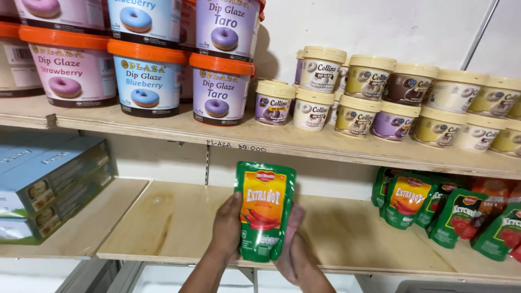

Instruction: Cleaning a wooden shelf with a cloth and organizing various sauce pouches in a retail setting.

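Both the left hand and right hand clasp one green sauce pouch upright between them, six more pouches lying right on the shelf

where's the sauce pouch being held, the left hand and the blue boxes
sauce pouch (264,209), head view, middle of front
left hand (227,225), head view, back of hand
blue boxes (49,173), head view, top box's side

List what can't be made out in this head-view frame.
- Right hand: mostly hidden behind the green sauce pouch; its grip unclear.
- Pouch back: faces away.
- Red pouches: cut by right edge, overlapped by the green ones.
- Top tubs: cropped by upper edge.
- Left hand: fingers behind pouch.
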